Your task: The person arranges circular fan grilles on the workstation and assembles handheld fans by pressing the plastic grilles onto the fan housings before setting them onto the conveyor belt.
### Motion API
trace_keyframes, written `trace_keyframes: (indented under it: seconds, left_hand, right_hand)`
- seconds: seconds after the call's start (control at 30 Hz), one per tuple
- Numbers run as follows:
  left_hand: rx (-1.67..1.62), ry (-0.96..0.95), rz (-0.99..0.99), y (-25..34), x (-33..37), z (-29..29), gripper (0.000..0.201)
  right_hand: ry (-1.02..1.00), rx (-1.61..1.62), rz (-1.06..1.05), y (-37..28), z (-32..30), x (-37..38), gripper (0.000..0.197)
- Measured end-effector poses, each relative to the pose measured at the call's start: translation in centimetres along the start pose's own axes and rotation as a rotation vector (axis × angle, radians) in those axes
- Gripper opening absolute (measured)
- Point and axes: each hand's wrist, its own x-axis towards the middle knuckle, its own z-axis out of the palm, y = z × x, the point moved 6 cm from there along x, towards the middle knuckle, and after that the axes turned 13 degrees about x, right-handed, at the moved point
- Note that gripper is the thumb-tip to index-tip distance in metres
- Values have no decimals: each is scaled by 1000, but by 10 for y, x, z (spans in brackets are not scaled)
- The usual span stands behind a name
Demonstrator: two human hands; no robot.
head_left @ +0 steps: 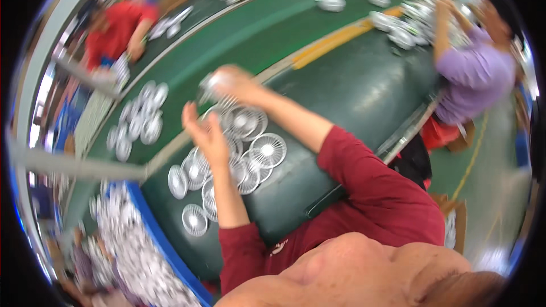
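Several round, pale fan grilles with radial ribs and white centres lie in a loose heap on the dark green table; one fan grille point(268, 150) rests at the heap's right side. My left hand point(209, 139) is above the heap, fingers spread and pointing up, with nothing seen in it. Just beyond it, my right hand point(234, 83) is closed on a blurred, clear, ribbed piece point(209, 86) that looks like another fan grille. Its fingertips are smeared by motion. My left forearm hides part of the heap.
A green conveyor belt point(273, 34) runs past the table, carrying a cluster of grilles point(136, 116). A blue-edged bin point(153, 233) full of white parts stands at left. A co-worker in purple point(478, 74) handles white pieces at right; another in red point(116, 31) works across the belt.
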Motion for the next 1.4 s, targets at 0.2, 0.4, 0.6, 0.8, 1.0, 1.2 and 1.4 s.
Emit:
trace_keyframes:
  seconds: [0.2, 0.4, 0.6, 0.8, 1.0, 1.2, 1.4]
  left_hand:
    - [217, 69, -164, -44, 31, -64, 51]
    - [754, 144, -128, -131, 93, -120, 46]
    - [988, -137, -466, -203, 126, -115, 50]
    - [980, -260, -523, -214, 122, -107, 36]
    - [828, -77, -384, -183, 98, -115, 33]
    - [-494, 177, -592, -115, 56, -92, 35]
    - [-1164, 214, -592, -70, 21, -70, 46]
  right_hand:
    - [459, -837, 95, 10, -119, -30, 59]
    - [80, -461, -126, -32, -38, -14, 38]
    - [-412, -408, 96, -26, 56, -49, 73]
    - [-307, -456, 54, -25, 54, -52, 58]
    - [-198, -448, 106, -30, 56, -46, 55]
    - [-129, -276, 300, -11, 34, -35, 46]
    - [-260, 266, 393, -25, 35, -27, 14]
